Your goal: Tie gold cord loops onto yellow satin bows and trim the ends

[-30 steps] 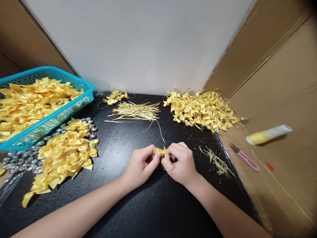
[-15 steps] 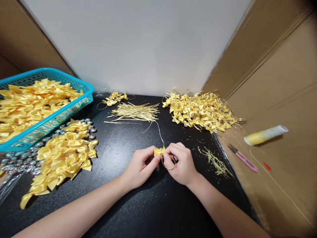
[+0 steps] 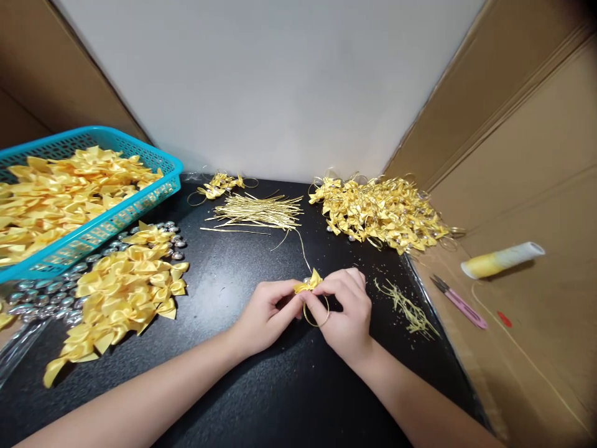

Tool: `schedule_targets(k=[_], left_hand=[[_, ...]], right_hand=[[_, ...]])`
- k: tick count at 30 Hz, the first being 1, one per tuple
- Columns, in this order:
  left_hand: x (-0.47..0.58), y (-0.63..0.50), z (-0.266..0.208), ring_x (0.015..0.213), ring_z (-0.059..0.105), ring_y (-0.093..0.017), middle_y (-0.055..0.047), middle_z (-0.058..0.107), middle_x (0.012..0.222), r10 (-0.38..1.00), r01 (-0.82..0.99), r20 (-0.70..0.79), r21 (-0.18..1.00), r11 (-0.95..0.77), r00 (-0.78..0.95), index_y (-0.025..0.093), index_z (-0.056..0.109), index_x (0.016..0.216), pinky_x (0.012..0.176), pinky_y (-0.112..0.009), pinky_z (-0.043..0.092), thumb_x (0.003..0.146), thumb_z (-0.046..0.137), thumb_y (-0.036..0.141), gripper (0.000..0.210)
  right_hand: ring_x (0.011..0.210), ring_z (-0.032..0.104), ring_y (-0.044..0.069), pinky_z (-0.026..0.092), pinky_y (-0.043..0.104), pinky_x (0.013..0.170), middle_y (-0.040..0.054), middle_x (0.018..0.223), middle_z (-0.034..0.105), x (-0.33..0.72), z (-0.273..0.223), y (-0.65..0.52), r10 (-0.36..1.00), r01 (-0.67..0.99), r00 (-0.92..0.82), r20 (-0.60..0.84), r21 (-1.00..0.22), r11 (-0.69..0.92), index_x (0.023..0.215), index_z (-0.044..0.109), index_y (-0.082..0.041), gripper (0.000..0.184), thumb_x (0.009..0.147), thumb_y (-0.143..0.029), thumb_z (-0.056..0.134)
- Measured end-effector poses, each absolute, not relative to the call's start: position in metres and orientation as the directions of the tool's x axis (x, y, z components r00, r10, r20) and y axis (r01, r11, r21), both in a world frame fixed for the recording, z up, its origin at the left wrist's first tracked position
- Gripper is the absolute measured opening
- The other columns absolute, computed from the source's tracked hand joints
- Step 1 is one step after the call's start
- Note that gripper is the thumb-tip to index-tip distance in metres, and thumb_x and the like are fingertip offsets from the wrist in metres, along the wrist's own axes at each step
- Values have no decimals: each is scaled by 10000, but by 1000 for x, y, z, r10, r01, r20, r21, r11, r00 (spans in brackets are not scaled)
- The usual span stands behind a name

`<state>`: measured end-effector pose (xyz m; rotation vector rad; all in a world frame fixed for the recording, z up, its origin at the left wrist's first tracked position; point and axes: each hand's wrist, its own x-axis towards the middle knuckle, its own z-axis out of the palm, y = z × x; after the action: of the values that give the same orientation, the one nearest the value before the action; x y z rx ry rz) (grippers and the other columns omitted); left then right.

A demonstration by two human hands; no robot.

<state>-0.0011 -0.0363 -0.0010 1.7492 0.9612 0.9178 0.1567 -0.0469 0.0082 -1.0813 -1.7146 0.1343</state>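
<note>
Near the middle of the black table, a small yellow satin bow (image 3: pixel 308 284) is pinched between both hands. My left hand (image 3: pixel 268 311) grips its left side with thumb and forefinger. My right hand (image 3: pixel 346 308) is closed on its right side. A gold cord loop (image 3: pixel 317 320) hangs below the bow, partly hidden by the right fingers. Upward from the bow runs a thin gold thread (image 3: pixel 304 247) toward a bundle of cut gold cords (image 3: pixel 261 211). A pale bead appears to sit at the bow's centre.
Finished bows with loops (image 3: pixel 382 211) are heaped at the back right. At left are loose bows (image 3: pixel 121 292), silvery beads (image 3: pixel 46 297) and a blue basket (image 3: pixel 175 171) full of bows. Cord scraps (image 3: pixel 410 308), pink snips (image 3: pixel 461 305) and a tube (image 3: pixel 504 260) lie at right.
The right fingers have shifted slightly on the bow, and the bow has tilted with one tip pointing up. The cord loop now shows more fully below. The view has moved slightly.
</note>
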Motion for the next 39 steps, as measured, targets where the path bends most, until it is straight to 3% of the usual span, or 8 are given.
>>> schedule_targets(k=[5,9,15,19,23,28,34,39], left_hand=[[0,-35,0,574,511,-107,17,553,604,851,177,184,936,-305,492,155,586,672,584,-211,406,916,484,229,275],[-2,-32,1,585,510,-107,10,568,625,864,127,138,966,-225,485,152,574,657,574,-208,407,918,488,260,296],[-2,-34,-1,562,484,-99,19,544,619,878,157,164,953,-258,450,154,576,705,539,-203,380,914,487,272,256],[2,-38,-2,487,401,-77,52,454,564,906,278,239,897,-344,349,160,535,704,474,-190,321,865,553,269,195],[1,-40,-4,464,371,-66,73,396,534,919,409,317,825,-389,234,182,421,629,463,-183,295,819,609,278,284],[-3,-40,-5,472,375,-74,76,397,539,928,481,309,794,-372,207,194,404,661,472,-187,304,845,569,298,268],[-3,-39,-3,458,418,-83,75,451,567,937,567,272,746,-349,219,197,462,789,475,-190,331,876,502,300,141],[-5,-35,5,443,409,-93,67,448,572,898,724,355,544,-423,258,211,400,731,473,-205,301,848,512,333,203]], right_hand=[[641,534,148,404,330,693,-21,637,599,155,5,-43,798,491,-26,601,-688,534,676,574,-205,185,785,-211,724],[625,517,138,423,305,641,-25,666,577,161,4,-38,833,399,-43,552,-754,521,747,585,-207,164,769,-258,739],[641,576,148,464,320,653,-3,676,638,168,7,-37,787,390,-68,613,-710,587,746,603,-210,108,824,-199,676],[663,617,152,496,317,654,8,696,664,164,5,-41,773,359,-90,627,-704,613,739,595,-206,126,821,-137,660],[701,635,156,518,303,646,19,727,664,164,2,-42,774,356,-112,623,-702,617,768,586,-206,126,828,-105,630],[699,637,152,527,298,652,32,740,667,166,1,-40,690,384,-180,701,-596,706,783,577,-195,152,827,-53,607],[715,637,168,535,328,691,59,752,691,164,-3,-38,534,477,-286,796,-365,799,844,587,-177,164,821,-15,594],[718,646,164,535,330,712,47,754,700,164,-4,-39,506,531,-343,792,-281,799,930,599,-179,154,859,-48,560]])
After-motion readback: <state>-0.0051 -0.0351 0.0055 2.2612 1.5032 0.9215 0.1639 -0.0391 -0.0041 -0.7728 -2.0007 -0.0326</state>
